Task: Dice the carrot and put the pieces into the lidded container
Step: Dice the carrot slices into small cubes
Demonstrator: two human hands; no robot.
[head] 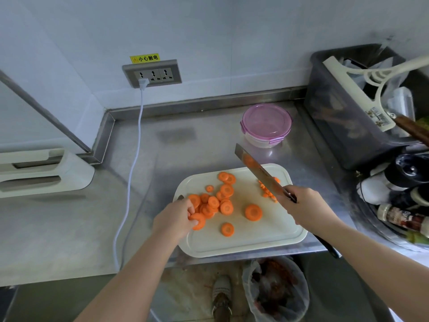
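On the steel desk (162,159), left hand (173,220) pinches a round carrot slice (198,220) on the smooth white cutting board (243,242), right hand (304,209) grips the flat-bladed knife (260,170), round pink-lidded container (267,124) closed behind.

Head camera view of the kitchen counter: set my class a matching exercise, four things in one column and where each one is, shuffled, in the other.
Things
1 knife
2 lidded container
3 carrot rounds
4 plug

Places
A behind the cutting board, lid on
B held in the right hand
C in the wall socket
D lying on the cutting board

Pairs: 1-B, 2-A, 3-D, 4-C
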